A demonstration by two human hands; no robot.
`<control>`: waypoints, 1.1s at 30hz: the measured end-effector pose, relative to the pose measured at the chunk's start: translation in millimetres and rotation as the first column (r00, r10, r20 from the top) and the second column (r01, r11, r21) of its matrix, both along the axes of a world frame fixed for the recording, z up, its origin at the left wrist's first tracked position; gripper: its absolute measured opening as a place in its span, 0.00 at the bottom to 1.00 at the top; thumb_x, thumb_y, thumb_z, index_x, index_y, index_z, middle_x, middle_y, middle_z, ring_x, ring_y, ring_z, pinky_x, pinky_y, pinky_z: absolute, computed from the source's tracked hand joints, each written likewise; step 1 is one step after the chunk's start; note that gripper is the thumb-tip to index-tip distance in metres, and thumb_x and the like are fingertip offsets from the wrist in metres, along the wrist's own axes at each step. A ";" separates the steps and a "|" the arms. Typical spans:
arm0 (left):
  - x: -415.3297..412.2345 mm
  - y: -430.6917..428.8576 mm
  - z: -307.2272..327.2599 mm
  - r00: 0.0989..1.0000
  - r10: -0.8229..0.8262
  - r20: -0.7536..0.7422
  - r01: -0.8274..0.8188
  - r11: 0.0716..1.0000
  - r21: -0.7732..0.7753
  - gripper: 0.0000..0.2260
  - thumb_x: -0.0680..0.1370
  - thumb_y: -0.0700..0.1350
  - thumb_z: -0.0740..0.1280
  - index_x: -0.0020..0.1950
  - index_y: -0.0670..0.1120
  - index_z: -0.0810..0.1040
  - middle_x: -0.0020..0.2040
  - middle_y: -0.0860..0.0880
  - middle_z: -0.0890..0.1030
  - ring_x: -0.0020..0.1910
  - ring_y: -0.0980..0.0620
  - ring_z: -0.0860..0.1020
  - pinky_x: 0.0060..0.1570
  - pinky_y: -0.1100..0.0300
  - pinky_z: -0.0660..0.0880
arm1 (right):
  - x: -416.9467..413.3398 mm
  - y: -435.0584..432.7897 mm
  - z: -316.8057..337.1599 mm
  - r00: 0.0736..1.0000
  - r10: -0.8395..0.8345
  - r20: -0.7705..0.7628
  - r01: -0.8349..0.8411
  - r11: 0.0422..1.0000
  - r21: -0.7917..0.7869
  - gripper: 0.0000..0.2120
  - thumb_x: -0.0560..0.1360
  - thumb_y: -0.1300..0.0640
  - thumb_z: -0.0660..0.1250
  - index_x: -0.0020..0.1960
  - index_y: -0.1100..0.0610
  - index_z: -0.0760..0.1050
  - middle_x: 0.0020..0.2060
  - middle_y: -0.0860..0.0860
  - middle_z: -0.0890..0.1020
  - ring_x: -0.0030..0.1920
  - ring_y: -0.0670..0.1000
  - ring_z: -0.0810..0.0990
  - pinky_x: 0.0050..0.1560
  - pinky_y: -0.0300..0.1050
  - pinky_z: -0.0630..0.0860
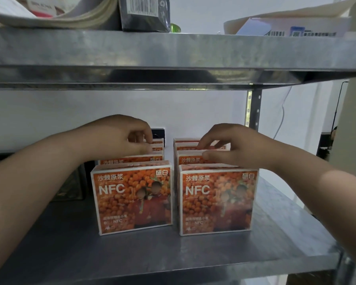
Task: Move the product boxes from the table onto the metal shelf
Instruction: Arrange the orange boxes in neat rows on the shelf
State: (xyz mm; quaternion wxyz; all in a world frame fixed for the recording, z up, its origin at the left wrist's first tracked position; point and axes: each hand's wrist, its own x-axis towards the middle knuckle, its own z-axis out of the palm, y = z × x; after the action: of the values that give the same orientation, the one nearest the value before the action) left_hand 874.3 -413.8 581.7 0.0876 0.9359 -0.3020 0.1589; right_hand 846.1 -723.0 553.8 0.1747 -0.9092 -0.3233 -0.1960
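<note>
A: Where the orange-and-white cardboard product boxes (133,200) stand, two rows run near to far on the grey metal shelf (70,247), upright, rows just apart.
B: Left hand (121,134)?
A: Fingers curled, pinching a far box top, left row.
B: Right hand (232,146)?
A: Thumb and fingers narrowed round box tops behind the near one, right row.

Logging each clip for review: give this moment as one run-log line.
left hand: grips left-row back boxes | right hand: pinches right-row back boxes | metal shelf: two rows of orange boxes, upright
</note>
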 end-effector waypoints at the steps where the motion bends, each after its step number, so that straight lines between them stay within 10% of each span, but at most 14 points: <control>1: -4.2 -2.9 -3.7 1.000 -0.005 0.005 0.005 1.000 0.023 0.10 0.74 0.63 0.67 0.53 0.64 0.76 0.48 0.62 0.78 0.48 0.62 0.77 0.49 0.59 0.77 | -3.7 -0.2 -1.8 1.000 0.010 -0.007 -0.010 1.000 -0.012 0.11 0.75 0.41 0.69 0.56 0.40 0.80 0.53 0.38 0.80 0.56 0.40 0.78 0.56 0.36 0.76; 7: -11.0 -9.8 -31.7 0.998 0.066 -0.023 -0.060 0.981 0.186 0.21 0.71 0.65 0.70 0.62 0.65 0.71 0.54 0.63 0.76 0.49 0.63 0.74 0.48 0.62 0.74 | -12.4 2.5 -15.6 0.999 -0.025 -0.024 0.020 0.977 -0.212 0.26 0.69 0.36 0.73 0.65 0.40 0.75 0.56 0.38 0.78 0.56 0.39 0.77 0.57 0.38 0.75; 24: -37.3 25.6 -59.8 0.987 0.162 -0.004 -0.162 0.984 -0.077 0.23 0.69 0.62 0.74 0.61 0.70 0.71 0.53 0.68 0.72 0.51 0.64 0.73 0.49 0.62 0.72 | -17.2 -2.3 -54.2 0.944 -0.217 0.248 0.261 0.952 -0.162 0.30 0.71 0.34 0.68 0.70 0.44 0.74 0.64 0.45 0.79 0.65 0.49 0.75 0.66 0.55 0.73; 26: -41.8 39.6 -76.3 0.984 0.175 0.040 -0.154 0.936 -0.317 0.24 0.67 0.57 0.77 0.59 0.68 0.71 0.53 0.68 0.72 0.51 0.66 0.73 0.48 0.64 0.71 | -19.5 -7.7 -77.3 0.900 -0.260 0.349 0.276 0.961 0.004 0.33 0.70 0.31 0.67 0.69 0.46 0.73 0.68 0.50 0.75 0.68 0.53 0.71 0.68 0.61 0.72; 30: -45.1 57.9 -122.0 0.988 0.129 -0.082 -0.147 0.665 -0.733 0.32 0.64 0.50 0.80 0.63 0.67 0.70 0.58 0.60 0.77 0.54 0.61 0.77 0.50 0.58 0.75 | -34.8 -4.5 -122.2 0.936 -0.341 0.087 0.253 0.823 0.510 0.48 0.61 0.45 0.81 0.74 0.41 0.59 0.74 0.49 0.58 0.67 0.28 0.59 0.64 0.22 0.62; 33: -44.9 65.1 -150.7 0.969 0.015 -0.248 -0.216 0.544 -0.810 0.33 0.60 0.56 0.79 0.57 0.73 0.66 0.55 0.61 0.79 0.53 0.62 0.78 0.52 0.54 0.76 | -34.2 -9.9 -147.8 0.939 -0.324 -0.115 0.310 0.650 0.694 0.57 0.55 0.43 0.82 0.76 0.38 0.54 0.71 0.46 0.64 0.69 0.37 0.67 0.67 0.38 0.71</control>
State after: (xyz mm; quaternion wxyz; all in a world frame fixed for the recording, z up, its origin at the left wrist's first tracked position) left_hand 829.4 -348.7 431.0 0.5403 0.8119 -0.1171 0.1878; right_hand 811.9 -732.9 405.9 0.4669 -0.8139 -0.0622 -0.3401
